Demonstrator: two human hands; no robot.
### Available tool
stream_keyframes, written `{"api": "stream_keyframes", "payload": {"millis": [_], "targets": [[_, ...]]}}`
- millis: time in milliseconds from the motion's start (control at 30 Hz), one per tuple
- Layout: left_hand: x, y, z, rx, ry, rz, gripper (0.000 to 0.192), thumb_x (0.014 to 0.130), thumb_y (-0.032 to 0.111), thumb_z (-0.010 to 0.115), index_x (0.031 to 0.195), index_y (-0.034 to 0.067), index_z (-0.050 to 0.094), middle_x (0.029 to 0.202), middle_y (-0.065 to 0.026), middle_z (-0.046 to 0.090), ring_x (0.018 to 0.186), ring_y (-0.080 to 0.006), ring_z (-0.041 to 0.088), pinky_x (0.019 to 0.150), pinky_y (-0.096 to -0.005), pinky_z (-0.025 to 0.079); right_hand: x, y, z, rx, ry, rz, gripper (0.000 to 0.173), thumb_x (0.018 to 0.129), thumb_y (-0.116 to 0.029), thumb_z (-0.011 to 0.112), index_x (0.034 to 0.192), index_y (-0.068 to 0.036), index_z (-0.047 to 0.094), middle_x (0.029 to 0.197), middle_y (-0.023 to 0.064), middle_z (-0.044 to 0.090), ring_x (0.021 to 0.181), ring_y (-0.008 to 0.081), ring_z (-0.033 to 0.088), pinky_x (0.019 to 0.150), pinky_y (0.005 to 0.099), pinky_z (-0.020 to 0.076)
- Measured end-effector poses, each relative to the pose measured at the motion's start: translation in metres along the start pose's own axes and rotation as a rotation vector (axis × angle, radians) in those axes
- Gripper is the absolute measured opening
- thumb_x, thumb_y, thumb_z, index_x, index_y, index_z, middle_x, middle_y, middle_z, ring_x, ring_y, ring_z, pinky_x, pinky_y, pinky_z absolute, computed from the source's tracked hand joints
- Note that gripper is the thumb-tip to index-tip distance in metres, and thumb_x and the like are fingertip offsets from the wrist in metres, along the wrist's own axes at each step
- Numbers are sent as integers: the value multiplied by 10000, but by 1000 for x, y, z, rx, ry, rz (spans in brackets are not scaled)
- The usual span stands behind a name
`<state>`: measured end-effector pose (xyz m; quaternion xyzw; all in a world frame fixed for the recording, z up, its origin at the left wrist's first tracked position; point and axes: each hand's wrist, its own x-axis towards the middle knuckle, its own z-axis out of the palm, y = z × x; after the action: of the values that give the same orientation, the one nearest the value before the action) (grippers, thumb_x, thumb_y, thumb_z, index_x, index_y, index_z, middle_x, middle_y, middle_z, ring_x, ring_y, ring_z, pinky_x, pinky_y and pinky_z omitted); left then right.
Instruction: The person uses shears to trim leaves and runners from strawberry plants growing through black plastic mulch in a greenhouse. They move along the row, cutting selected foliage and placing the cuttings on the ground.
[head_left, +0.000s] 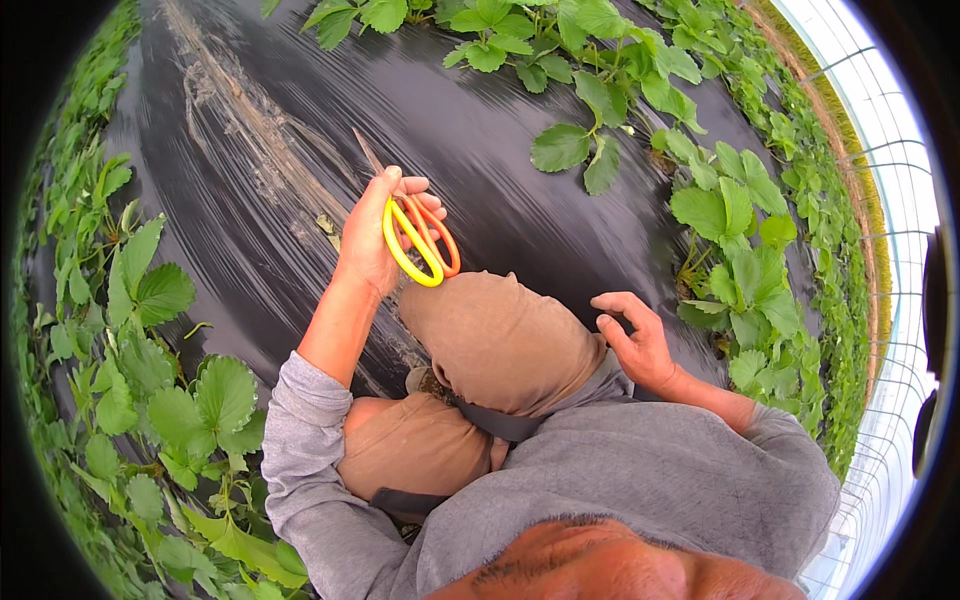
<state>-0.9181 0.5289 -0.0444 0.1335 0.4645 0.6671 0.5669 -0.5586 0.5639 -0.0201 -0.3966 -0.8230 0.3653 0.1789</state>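
My left hand (379, 232) holds a pair of scissors (414, 229) with one yellow and one orange handle loop. The loops rest across the palm and fingers, and the pointed metal blades stick out past the thumb, away from me. Below the hand is my bent knee in brown trousers (499, 337). On the other side of that knee, my right hand (639, 337) hangs in the air with its fingers slightly curled and apart, holding nothing. Leafy green strawberry plants (739, 270) grow beyond the right hand.
Black plastic mulch film (480, 150) covers the ground, with a dirty, muddy furrow (255, 120) running through it. More strawberry plants (180, 405) line the left side. A greenhouse wall (877, 150) of clear film and metal hoops curves along the right edge.
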Motion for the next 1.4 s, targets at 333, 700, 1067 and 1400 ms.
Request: {"api": "stream_keyframes", "payload": {"millis": [333,700,1067,1400], "targets": [[7,-11,-14,196,200,137,505,936,458,599,1060,-30,639,825,-99,644,746,-203,630,710,-325,529,156,-83,110,517,-479,19,495,968,-241,631,1341,67,528,1067,121,680,956,148,635,849,311,520],[17,-10,-22,623,195,248,488,964,431,509,1011,-31,661,880,-139,688,826,-233,665,773,-353,529,202,-63,135,1180,-557,275,381,891,-195,745,1189,-11,597,889,34,627,723,118,636,660,240,569],[11,-16,-25,369,87,176,499,951,466,585,1174,23,644,1103,-125,677,1014,-217,637,863,-346,494,327,-14,94,1638,-244,390,247,970,-215,574,1059,15,585,696,33,540,619,150,550,582,299,520],[12,-17,-26,390,57,111,453,947,358,585,1201,-14,632,1104,-118,666,1010,-208,630,853,-347,513,357,20,98,2036,-399,385,364,984,-251,499,1088,96,537,803,80,552,670,167,566,626,304,530]]}}
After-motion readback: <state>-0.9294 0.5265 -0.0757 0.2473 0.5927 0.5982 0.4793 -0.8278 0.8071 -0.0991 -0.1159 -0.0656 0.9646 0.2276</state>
